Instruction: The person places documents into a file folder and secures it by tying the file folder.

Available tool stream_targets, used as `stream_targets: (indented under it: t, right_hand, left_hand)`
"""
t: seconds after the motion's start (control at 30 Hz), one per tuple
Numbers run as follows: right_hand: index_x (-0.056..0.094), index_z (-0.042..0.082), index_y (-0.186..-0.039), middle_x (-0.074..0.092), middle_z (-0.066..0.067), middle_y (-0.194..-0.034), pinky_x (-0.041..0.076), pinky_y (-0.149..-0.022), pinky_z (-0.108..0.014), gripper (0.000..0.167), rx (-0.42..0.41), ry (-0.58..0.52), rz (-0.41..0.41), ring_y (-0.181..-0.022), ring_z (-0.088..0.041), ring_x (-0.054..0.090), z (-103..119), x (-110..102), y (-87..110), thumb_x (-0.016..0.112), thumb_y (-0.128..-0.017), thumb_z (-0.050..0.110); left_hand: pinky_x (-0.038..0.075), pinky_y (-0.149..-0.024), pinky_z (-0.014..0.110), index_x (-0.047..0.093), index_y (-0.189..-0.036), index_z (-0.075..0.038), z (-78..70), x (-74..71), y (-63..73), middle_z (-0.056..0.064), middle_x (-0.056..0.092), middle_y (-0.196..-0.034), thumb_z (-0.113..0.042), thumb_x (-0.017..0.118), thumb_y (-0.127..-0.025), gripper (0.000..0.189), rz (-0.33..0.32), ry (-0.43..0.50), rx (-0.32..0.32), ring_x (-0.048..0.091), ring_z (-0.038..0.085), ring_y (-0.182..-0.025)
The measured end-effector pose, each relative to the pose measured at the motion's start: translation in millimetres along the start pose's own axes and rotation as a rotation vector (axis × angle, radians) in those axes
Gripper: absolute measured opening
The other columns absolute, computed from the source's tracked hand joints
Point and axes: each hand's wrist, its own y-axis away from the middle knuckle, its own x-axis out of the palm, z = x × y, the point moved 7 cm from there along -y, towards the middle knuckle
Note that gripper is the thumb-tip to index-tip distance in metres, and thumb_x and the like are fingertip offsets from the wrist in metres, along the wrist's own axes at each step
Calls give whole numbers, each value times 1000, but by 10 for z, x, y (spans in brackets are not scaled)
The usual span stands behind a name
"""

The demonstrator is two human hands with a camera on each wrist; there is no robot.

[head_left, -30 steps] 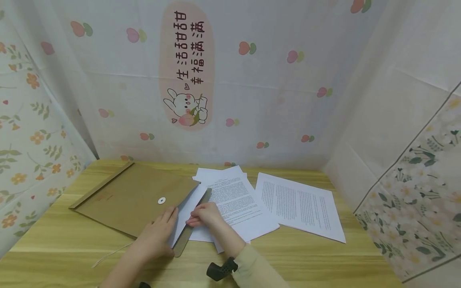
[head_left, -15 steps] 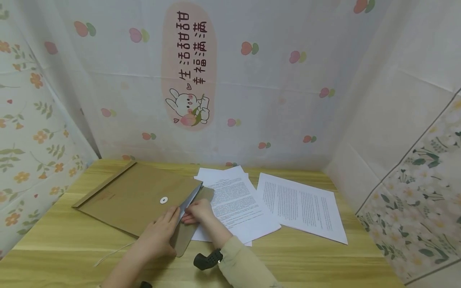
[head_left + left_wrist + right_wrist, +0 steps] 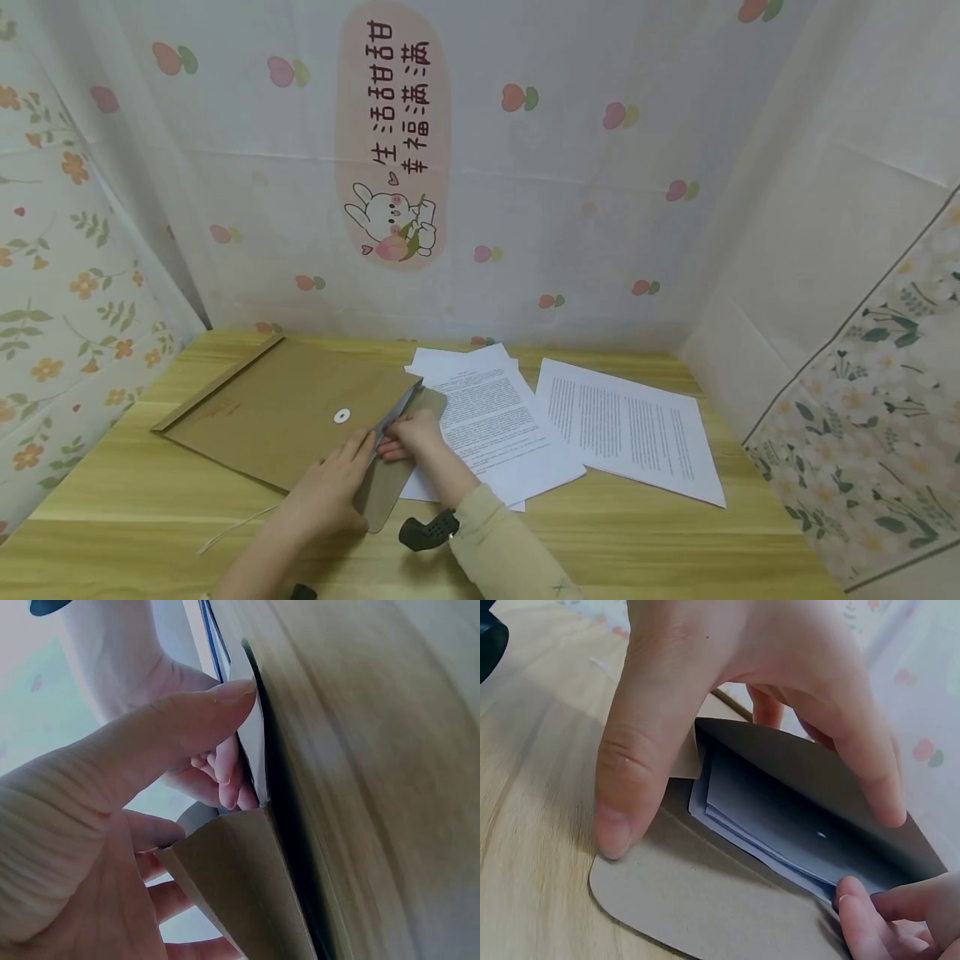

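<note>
Ideally, the right hand (image 3: 416, 433), fingers pinching sheets (image 3: 757, 817), pushes squarely into the envelope (image 3: 288, 396); the left hand (image 3: 330, 485), fingers spread, steadies it.

rabbit print (image 3: 390, 221), floral curtain (image 3: 75, 233), wood-grain table (image 3: 637, 542)

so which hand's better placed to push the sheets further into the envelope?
Probably right: the right hand has fingertips at the edge of the sheets, while the left hand rests on the envelope, thumb over the flap, fingers on the upper panel.

The envelope (image 3: 277, 417) is matt paper, the table (image 3: 637, 542) wood-grained
</note>
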Motion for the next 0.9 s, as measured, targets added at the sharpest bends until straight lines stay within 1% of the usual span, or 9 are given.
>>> stream_targets:
  t: [0.13,0.3,0.53,0.63,0.7,0.77,0.9]
  right_hand:
    - [66,-14,-93,69,-18,-72,57,-57,-29,14,-9,7,13,-64,-26,70,-2,-18,8,57,-88,-5]
    - [62,-17,-103,69,-19,-76,57,-58,-30,20,-45,14,41,-67,-28,70,15,-55,50,58,-88,-5]
    - [62,-15,-106,69,-19,-78,57,-59,-31,22,-79,85,64,-69,-30,70,49,-159,133,60,-88,-4]
    - [63,-14,-107,69,-20,-81,57,-60,-31,23,-89,98,75,-71,-32,70,66,-223,167,61,-87,-4]
    - [62,-15,-109,69,-23,-84,58,-62,-33,24,-96,108,84,-74,-34,70,112,-273,213,61,-88,-3]
    - [61,-16,-110,68,-26,-87,58,-65,-35,25,-109,116,92,-78,-36,69,220,-330,317,59,-89,-3]
    - [60,-16,-111,68,-25,-88,58,-66,-34,26,-125,115,94,-79,-35,69,255,-462,338,60,-89,-1]
  left_hand:
    - [41,-86,67,33,-141,12,6,11,-8,26,32,-145,-21,91,-50,113,10,3,3,37,44,-128]
    - [39,-88,69,32,-143,10,22,37,-12,26,31,-147,-20,91,-50,114,22,24,-7,35,44,-130]
    - [36,-91,69,36,-141,10,9,67,-58,26,33,-146,-20,90,-54,107,41,75,-24,35,44,-130]
    - [35,-92,69,40,-140,9,21,71,-77,25,34,-144,-20,88,-57,100,47,89,-42,35,45,-129]
    - [34,-92,69,44,-137,8,33,69,-86,26,35,-144,-22,85,-60,92,55,98,-60,36,45,-129]
    - [35,-92,68,49,-134,8,35,62,-107,26,37,-142,-25,83,-66,83,64,102,-71,37,45,-128]
    - [37,-90,68,57,-124,9,15,52,-158,27,41,-139,-33,80,-73,69,76,102,-86,41,46,-125]
